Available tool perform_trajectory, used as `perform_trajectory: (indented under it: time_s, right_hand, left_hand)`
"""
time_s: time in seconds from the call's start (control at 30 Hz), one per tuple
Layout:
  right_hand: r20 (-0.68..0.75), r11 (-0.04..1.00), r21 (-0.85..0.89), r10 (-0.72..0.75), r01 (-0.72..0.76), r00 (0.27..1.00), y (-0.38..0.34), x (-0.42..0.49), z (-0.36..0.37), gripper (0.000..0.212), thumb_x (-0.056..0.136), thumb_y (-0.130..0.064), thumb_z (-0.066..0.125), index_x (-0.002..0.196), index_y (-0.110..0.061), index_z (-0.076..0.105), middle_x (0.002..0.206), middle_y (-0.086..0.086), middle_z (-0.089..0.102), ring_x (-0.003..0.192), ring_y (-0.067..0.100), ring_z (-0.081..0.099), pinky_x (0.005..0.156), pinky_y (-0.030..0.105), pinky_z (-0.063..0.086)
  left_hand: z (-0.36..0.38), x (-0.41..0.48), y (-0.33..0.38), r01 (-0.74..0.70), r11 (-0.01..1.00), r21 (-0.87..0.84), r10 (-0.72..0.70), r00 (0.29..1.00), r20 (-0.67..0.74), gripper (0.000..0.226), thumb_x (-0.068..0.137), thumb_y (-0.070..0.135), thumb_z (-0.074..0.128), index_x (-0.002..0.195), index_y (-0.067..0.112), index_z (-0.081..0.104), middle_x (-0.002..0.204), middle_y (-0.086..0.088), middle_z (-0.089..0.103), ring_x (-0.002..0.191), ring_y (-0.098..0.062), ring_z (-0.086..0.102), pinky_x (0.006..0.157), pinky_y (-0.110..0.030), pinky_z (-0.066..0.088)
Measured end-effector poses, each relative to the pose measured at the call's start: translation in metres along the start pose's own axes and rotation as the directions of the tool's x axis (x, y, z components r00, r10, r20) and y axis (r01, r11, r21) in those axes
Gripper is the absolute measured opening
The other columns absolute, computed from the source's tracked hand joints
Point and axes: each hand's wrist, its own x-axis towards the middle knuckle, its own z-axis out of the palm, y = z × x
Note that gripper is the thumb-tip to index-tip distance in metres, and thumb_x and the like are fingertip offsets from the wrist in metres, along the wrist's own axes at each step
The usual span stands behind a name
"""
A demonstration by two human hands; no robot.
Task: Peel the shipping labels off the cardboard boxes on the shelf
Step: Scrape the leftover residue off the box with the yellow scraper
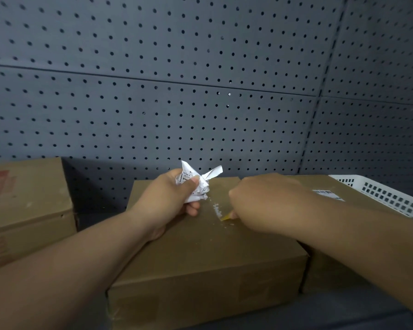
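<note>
With the left hand point(167, 201) gripping the crumpled label point(197, 184), the right hand point(265, 203), pinching a yellow sliver point(225, 218) at its eight o'clock, could gouge the box point(200, 258) scraping residue point(216, 208).

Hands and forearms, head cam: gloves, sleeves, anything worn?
Nothing worn shows. The left hand and right hand are ungloved; the left forearm and right forearm run bare to the frame edge, no sleeve in view. No watch, ring or wristband visible.
</note>
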Motion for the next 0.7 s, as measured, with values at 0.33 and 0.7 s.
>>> perform_trajectory:
  time_s: [0.33,0.7]
  right_hand:
    - [-0.037,0.998,-0.056,-0.02,0.017,0.999,0.0018,0.0026,0.0024,0.034,0.097,-0.017,0.047,0.063,-0.015,0.041,0.069,-0.002,0.042,0.052,0.014,0.04,0.044,0.027,0.029]
    - [-0.053,0.996,-0.092,0.002,-0.007,0.999,-0.0026,0.0091,-0.0024,0.028,0.093,-0.009,0.049,0.065,-0.015,0.045,0.071,-0.002,0.041,0.057,0.016,0.039,0.046,0.025,0.03]
  left_hand:
    - [0.0017,-0.0006,0.0012,0.006,1.0,-0.024,-0.006,1.0,-0.013,0.019,0.098,0.022,0.05,0.096,0.006,0.061,0.058,-0.005,0.062,0.047,-0.013,0.055,0.051,-0.017,0.049]
    - [0.0024,-0.0018,0.0026,0.004,0.999,-0.041,-0.005,1.0,-0.005,0.017,0.098,0.02,0.05,0.092,0.008,0.06,0.056,-0.004,0.06,0.045,-0.013,0.054,0.048,-0.018,0.049]
